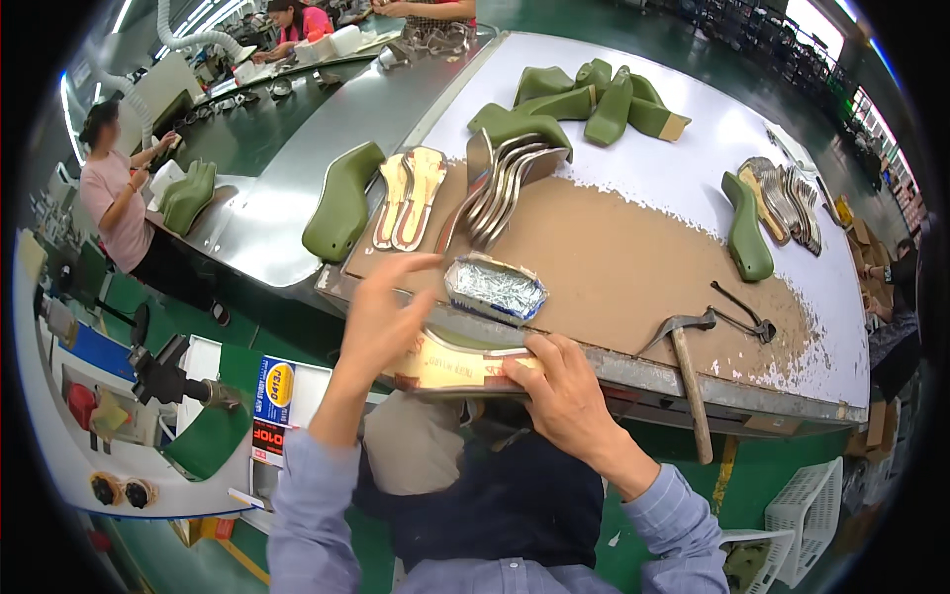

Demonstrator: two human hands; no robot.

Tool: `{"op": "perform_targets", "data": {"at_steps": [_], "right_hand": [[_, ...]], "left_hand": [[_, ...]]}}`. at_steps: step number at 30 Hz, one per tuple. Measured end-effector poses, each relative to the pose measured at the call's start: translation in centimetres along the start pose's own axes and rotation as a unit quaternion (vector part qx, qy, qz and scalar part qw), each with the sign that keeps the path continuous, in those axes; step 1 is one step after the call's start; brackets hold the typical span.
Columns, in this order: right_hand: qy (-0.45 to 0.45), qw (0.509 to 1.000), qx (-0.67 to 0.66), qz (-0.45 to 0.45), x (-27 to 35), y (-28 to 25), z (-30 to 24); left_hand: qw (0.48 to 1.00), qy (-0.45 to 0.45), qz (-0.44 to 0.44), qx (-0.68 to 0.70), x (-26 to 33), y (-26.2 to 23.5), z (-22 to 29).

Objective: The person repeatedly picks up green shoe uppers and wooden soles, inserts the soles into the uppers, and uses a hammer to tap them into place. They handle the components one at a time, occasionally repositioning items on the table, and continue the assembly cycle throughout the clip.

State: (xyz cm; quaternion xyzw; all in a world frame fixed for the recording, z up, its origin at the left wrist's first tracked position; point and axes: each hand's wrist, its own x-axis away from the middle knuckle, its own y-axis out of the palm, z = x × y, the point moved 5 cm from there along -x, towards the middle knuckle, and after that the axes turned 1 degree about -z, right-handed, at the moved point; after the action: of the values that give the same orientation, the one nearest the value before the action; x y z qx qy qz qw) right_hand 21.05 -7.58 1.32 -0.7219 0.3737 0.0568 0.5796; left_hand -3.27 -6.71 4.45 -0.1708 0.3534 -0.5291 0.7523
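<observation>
Low in the middle of the frame, both hands grip a flat tan insole board (450,364) at the near edge of the bench (693,168). The left hand (381,322) has fingers spread over its top; the right hand (559,391) has fingers curled, pinching its end. The bench top is white with a worn brown patch carrying a foil tray (495,288), hammer (688,371) and green shoe lasts (584,99). The floor (792,465) is green.

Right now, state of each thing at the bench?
Left hand: on insole, fingers spread.
Right hand: gripping insole.
Insole: held at bench edge.
Foil tray: open, on bench.
Hammer: lying flat, handle overhanging.
Green lasts: piled, untouched.
</observation>
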Motion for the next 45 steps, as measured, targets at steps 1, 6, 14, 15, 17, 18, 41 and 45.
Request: {"op": "perform_targets", "data": {"at_steps": [1,6,14,15,17,18,41,45], "right_hand": [[0.0,1.0,-0.018,0.012,0.5,0.3,0.3],[0.031,0.998,-0.044,0.041,1.4,0.9,0.9],[0.052,0.996,-0.036,0.058,1.6,1.0,0.7],[0.054,0.996,-0.036,0.06,1.6,1.0,0.7],[0.055,0.996,-0.034,0.064,1.7,1.0,0.6],[0.055,0.996,-0.033,0.068,1.7,1.0,0.6],[0.196,0.976,-0.011,0.097,6.0,-5.7,3.7],[0.323,0.919,0.219,0.051,11.6,-11.5,7.0]], "left_hand": [[0.988,-0.072,-0.107,0.089,-1.6,2.1,0.4],[0.911,0.019,-0.329,-0.247,-7.0,11.1,0.9],[0.946,0.051,-0.274,-0.168,-7.7,10.6,0.5],[0.952,0.059,-0.255,-0.156,-7.7,10.3,0.9],[0.951,0.059,-0.256,-0.163,-7.6,10.1,1.1],[0.953,0.063,-0.252,-0.157,-7.6,10.0,1.1],[0.971,-0.001,-0.183,0.153,2.7,6.5,6.9],[0.975,0.056,-0.213,0.009,2.2,7.1,8.0]]}}
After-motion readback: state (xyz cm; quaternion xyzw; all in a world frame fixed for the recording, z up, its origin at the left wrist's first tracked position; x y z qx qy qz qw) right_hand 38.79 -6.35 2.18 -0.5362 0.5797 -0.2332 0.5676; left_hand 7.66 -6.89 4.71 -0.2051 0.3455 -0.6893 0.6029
